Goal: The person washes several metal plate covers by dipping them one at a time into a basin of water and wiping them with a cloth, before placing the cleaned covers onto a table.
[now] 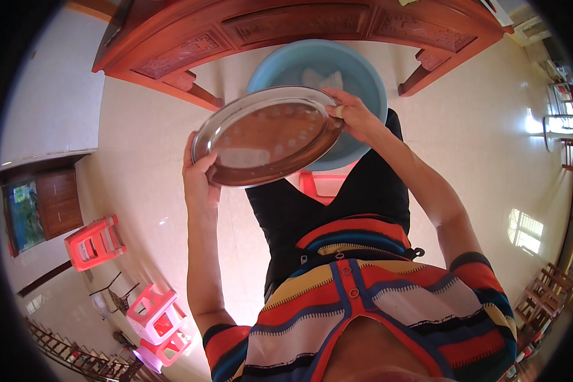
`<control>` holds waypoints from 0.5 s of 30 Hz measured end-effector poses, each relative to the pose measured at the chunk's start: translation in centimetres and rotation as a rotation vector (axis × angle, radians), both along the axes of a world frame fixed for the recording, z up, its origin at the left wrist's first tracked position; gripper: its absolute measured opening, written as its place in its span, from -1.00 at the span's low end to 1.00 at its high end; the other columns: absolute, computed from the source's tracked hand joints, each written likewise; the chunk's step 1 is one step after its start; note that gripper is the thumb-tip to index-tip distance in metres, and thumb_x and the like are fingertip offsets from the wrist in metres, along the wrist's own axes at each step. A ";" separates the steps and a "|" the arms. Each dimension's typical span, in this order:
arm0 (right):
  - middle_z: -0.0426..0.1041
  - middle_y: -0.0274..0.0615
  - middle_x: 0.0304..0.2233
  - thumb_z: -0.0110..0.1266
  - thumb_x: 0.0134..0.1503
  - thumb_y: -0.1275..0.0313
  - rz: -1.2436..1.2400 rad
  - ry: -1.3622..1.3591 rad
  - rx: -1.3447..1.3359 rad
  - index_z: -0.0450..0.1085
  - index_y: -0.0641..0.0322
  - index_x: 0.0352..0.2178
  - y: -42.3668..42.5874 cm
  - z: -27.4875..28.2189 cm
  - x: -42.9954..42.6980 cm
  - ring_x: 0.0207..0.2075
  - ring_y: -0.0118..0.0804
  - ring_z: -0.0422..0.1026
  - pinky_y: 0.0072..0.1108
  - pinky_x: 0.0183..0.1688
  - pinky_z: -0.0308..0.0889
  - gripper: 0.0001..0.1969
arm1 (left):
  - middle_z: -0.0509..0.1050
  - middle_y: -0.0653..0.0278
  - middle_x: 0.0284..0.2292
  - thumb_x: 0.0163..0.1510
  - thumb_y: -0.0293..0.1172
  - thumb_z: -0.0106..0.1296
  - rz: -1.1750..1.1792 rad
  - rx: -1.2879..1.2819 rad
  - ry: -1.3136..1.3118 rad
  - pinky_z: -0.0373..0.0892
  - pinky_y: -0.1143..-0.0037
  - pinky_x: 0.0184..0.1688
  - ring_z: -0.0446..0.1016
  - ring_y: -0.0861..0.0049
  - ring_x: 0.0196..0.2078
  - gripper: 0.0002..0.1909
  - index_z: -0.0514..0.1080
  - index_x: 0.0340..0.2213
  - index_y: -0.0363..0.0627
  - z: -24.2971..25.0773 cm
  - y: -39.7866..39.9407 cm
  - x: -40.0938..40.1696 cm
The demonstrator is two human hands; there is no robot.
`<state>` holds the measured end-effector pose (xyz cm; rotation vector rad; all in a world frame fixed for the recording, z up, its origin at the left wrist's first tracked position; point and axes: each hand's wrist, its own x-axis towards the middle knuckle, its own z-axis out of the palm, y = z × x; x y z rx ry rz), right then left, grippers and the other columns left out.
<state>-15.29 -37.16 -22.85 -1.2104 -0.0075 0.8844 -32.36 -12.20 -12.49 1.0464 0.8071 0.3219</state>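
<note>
An oval stainless-steel tray (272, 133) is held up between my two hands, tilted, its shiny inner face turned up towards me. My left hand (201, 167) grips its left end, thumb over the rim. At the other end my right hand (353, 114) pinches the rim; a pale band wraps its thumb. Wet-looking spots and reflections show on the metal. Behind and partly under the tray is a round blue plastic basin (377, 90), which holds water. A pale cloth (322, 81) lies in that water. The tray hides the basin's near left part.
A carved reddish wooden table (296, 24) stands just beyond the basin. Part of a red plastic stool (322, 184) shows between my legs. More plastic stools, one red (95, 243) and one pink (155, 315), stand at the left. Wooden furniture (544, 291) is at the far right.
</note>
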 end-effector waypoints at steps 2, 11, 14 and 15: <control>0.33 -0.29 -0.17 -0.10 0.07 0.55 0.054 -0.063 -0.071 0.11 0.20 0.05 0.5 0.2 0.6 -0.19 -0.40 0.34 -0.59 -0.17 0.30 -0.54 | 0.28 0.16 -0.05 -0.03 -0.72 -0.26 -0.076 -0.087 -0.104 0.26 0.44 0.01 0.31 0.42 -0.04 -0.45 0.12 0.05 -0.15 0.0 0.2 -0.5; 0.18 -0.12 -0.01 0.07 -0.10 0.41 0.398 -1.335 -1.041 0.25 -0.07 -0.06 2.6 -3.9 3.0 -0.03 -0.02 0.22 -0.20 -0.05 0.19 -0.52 | 0.33 0.19 -0.08 0.03 -0.74 -0.27 -0.007 0.332 -0.304 0.18 0.54 0.04 0.31 0.54 -0.05 -0.54 0.18 0.00 -0.27 -1.1 -1.4 1.5; 0.09 -0.14 0.05 0.07 -0.14 0.43 0.596 -1.548 -1.033 0.27 -0.13 -0.08 2.7 -5.1 2.0 0.05 0.05 0.10 -0.14 0.01 0.10 -0.50 | 0.34 0.17 -0.09 0.05 -0.72 -0.28 -0.019 0.342 -0.309 0.20 0.50 0.05 0.31 0.50 -0.04 -0.56 0.17 0.01 -0.27 -2.2 -2.7 3.1; 0.09 -0.13 0.05 0.06 -0.15 0.45 0.657 -1.532 -1.078 0.26 -0.10 -0.08 2.4 -5.4 2.0 0.05 0.07 0.09 -0.16 0.02 0.10 -0.50 | 0.34 0.18 -0.09 0.05 -0.72 -0.28 -0.021 0.329 -0.312 0.20 0.51 0.05 0.32 0.50 -0.05 -0.56 0.17 0.01 -0.27 -2.3 -3.2 3.5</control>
